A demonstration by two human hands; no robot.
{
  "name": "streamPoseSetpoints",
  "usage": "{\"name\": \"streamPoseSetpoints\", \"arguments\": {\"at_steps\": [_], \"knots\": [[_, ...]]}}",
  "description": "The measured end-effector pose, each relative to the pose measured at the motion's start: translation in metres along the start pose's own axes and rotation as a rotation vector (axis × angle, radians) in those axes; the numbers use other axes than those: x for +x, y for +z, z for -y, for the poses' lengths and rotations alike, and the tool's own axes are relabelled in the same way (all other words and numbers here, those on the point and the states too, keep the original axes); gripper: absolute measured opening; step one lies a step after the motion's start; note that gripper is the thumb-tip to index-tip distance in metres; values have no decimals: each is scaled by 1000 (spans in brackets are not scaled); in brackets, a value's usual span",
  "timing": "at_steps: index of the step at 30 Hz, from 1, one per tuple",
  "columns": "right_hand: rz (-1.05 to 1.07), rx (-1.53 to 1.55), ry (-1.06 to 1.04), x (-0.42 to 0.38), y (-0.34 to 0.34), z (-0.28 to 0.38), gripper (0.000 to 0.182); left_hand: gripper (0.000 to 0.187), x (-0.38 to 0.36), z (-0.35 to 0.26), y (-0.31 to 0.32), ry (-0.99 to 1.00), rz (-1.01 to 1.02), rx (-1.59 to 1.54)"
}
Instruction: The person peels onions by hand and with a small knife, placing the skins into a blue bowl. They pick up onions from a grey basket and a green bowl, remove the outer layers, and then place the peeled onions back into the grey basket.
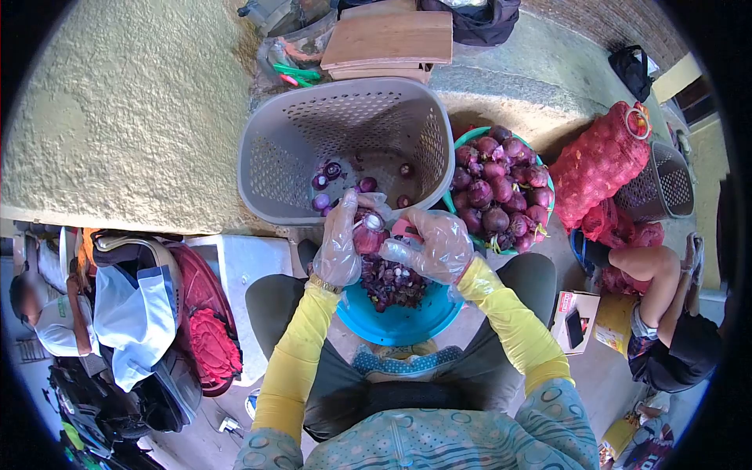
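Observation:
My left hand [340, 241], in a clear plastic glove, grips a red onion [369, 234] whose pale cut end faces up. Close on its right, my right hand [435, 244], gloved too, is closed around a small pink-red tool [404, 229]; its working end is hidden, so its kind cannot be told. Below both hands sits a blue basin [399, 329] with onion skins and trimmings [395, 283]. Just beyond them stands a grey perforated basket [266, 184] with several peeled onions [333, 171] on its bottom. Whole red onions [501, 188] fill a green basin [454, 205] to the right.
A red mesh sack of onions [599, 160] leans beside another grey basket [666, 184]. At right a person [662, 290] sits near a box with a phone [576, 329]. Wooden boards [388, 39] lie behind the basket. Another person [59, 313] is at far left, past bags.

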State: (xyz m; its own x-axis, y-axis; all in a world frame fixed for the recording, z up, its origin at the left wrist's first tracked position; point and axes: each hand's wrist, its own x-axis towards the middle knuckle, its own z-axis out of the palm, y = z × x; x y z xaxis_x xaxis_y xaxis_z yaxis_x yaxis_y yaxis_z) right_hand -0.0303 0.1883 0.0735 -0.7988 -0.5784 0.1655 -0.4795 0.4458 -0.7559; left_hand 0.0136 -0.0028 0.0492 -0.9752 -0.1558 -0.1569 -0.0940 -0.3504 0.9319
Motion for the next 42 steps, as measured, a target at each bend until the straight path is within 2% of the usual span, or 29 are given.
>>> {"name": "streamPoseSetpoints", "arguments": {"at_steps": [6, 8, 20, 26, 32, 42], "knots": [[42, -52, -44, 2, -2, 2, 52, 57, 2, 8, -5, 6, 29, 72], [48, -66, -43, 2, -2, 3, 51, 57, 1, 6, -3, 63, 39, 113], [18, -96, -49, 2, -2, 5, 50, 54, 2, 10, -4, 69, 33, 103], [56, -47, -29, 1, 1, 1, 42, 53, 2, 13, -5, 98, 47, 136], [37, 33, 24, 1, 6, -1, 36, 51, 0, 9, -3, -20, 32, 7], [152, -96, -133, 0, 1, 2, 41, 46, 0, 15, -4, 3, -12, 25]]}}
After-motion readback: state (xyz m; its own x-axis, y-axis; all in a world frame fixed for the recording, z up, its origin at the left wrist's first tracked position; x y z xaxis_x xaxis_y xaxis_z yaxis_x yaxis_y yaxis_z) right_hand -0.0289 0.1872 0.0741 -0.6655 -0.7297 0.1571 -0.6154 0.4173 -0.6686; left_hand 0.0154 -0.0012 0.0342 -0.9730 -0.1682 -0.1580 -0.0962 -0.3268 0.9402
